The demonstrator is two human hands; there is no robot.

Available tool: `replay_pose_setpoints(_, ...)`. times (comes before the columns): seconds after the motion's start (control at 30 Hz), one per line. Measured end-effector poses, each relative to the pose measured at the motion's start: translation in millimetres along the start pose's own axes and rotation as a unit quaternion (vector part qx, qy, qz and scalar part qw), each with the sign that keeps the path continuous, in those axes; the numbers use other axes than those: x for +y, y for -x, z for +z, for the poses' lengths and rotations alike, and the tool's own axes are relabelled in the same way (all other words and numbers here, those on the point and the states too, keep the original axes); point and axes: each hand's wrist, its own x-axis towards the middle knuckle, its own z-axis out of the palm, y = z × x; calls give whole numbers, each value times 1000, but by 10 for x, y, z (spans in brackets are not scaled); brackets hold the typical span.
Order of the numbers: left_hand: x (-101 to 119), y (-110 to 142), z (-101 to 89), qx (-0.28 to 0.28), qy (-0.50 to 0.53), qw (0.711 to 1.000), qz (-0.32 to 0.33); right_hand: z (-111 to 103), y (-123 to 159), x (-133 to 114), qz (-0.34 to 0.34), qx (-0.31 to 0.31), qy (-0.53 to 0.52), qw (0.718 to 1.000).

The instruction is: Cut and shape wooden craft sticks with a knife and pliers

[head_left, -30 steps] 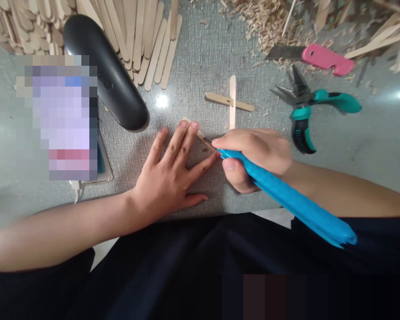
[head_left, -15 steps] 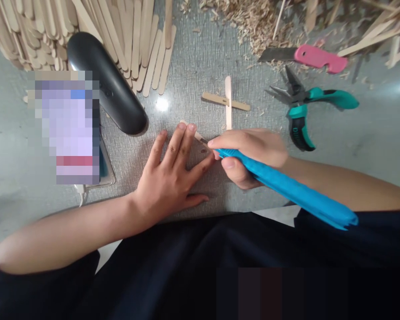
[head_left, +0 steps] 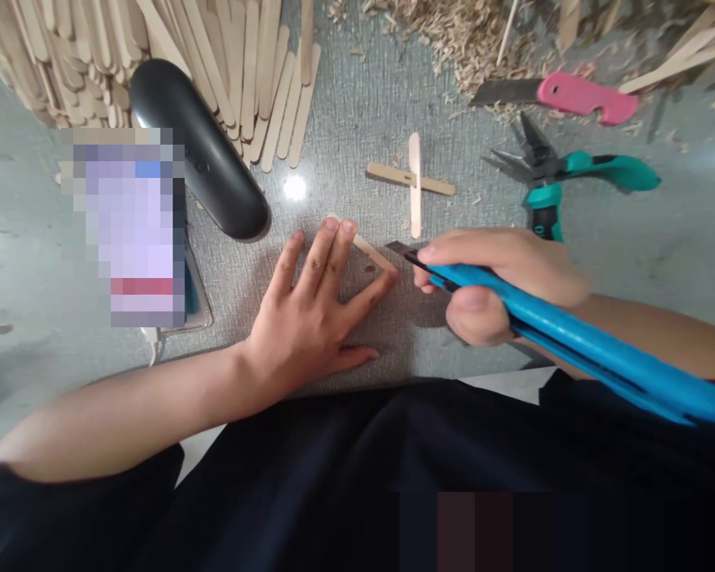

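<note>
My left hand (head_left: 303, 310) lies spread on the table, its fingertips pressing down both ends of a wooden craft stick (head_left: 368, 249). A small notch shows in the middle of that stick; its ends are partly under my fingers. Wrapped in my right hand (head_left: 509, 253) is a blue utility knife (head_left: 577, 326), blade out and pointing left. The blade tip is just right of the stick, apart from it. Beyond the hands, a pale craft stick (head_left: 415, 214) lies crossed over a darker notched stick (head_left: 384, 172).
Many craft sticks (head_left: 250, 71) are heaped at the back left beside a black glasses case (head_left: 199, 151) and a blurred-out phone (head_left: 146, 230). Wood shavings (head_left: 446, 32) cover the back. A pink-handled knife (head_left: 587, 97) and teal pliers (head_left: 613, 169) lie at the right.
My right hand has drawn the utility knife back to the right, off the stick, uncovering the notch. My left hand stays in place on the stick.
</note>
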Motion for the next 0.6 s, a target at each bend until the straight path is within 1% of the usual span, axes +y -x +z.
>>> replay_pose_setpoints(0.07,-5,-2,5,4,-5,1000,4,10,-41,5,-44,18,-23,999)
replay_pose_setpoints(0.13,-13,-2,9,6,-7,1000,7,31,-88,3,-60,29,-41,997)
replay_pose_setpoints(0.2,-20,1,14,6,-1,1000,7,45,-119,-9,-61,18,-50,997)
replay_pose_setpoints(0.27,-24,6,17,4,3,1000,8,45,-129,-26,-48,4,-44,998)
replay_pose_setpoints(0.47,-23,13,13,1,2,1000,4,20,-120,-76,-40,-3,-3,999)
replay_pose_setpoints(0.6,-28,17,4,-1,14,1000,7,4,-130,-86,-35,-11,2,999)
